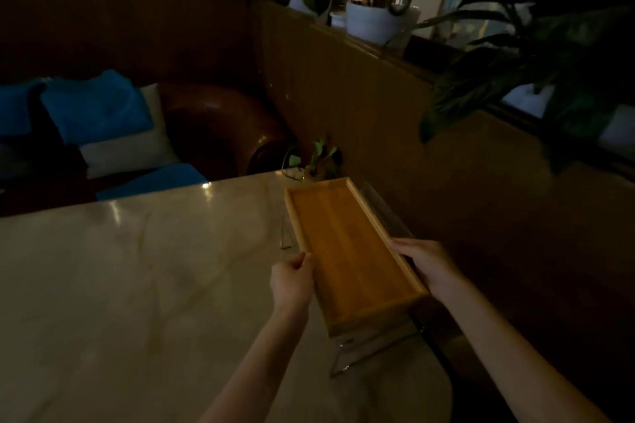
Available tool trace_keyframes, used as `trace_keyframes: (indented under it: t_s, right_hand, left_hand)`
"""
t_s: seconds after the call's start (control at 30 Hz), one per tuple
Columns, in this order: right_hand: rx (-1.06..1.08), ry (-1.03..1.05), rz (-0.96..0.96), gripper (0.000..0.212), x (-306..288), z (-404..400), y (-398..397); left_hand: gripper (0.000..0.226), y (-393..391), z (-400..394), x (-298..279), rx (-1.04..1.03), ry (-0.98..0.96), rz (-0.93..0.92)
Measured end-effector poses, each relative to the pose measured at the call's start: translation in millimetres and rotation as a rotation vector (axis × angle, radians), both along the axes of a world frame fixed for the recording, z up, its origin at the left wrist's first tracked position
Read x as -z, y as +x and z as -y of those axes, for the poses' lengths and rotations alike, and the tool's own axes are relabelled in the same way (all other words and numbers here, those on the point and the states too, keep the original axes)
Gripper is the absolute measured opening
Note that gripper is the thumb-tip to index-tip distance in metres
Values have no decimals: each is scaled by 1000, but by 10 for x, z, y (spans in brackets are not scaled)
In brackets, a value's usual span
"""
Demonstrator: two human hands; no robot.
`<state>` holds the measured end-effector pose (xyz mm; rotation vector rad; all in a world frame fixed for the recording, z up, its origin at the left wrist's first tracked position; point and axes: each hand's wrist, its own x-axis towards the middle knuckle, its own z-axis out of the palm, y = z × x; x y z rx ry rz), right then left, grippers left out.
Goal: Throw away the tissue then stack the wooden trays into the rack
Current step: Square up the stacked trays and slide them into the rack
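Observation:
A long wooden tray (347, 244) with a low rim is held level over a clear rack (371, 347) at the table's right edge. My left hand (292, 280) grips the tray's left long side near the front. On the opposite long side, my right hand (427, 264) holds the rim. The rack's transparent frame shows below the tray's near end and along its far right side. I cannot tell whether the tray rests on the rack or hovers just above it. No tissue is visible.
The pale marble table (137, 285) spreads to the left. A small potted plant (318, 161) stands behind the tray at the table's far edge. A wood-panelled wall (446, 189) runs close on the right. A brown sofa with blue cushions (96, 106) lies beyond.

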<state>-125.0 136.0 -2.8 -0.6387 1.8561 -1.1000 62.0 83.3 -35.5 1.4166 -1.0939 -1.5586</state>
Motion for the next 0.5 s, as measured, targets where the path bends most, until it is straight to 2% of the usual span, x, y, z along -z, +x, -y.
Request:
trace_keyframes:
  t_s: [0.27,0.43,0.5]
  right_hand:
    - [-2,22,7,20,208,38,-276]
    - [-2,15,24,9,314,130,-353]
    - [-3,-1,13,16,349,159,-369]
  left_hand:
    - [22,-275,-7,132,-3,0,80]
    - [26,-360,38,218,0,-38,102]
    - [23,-394,43,249,-2,-53,97]
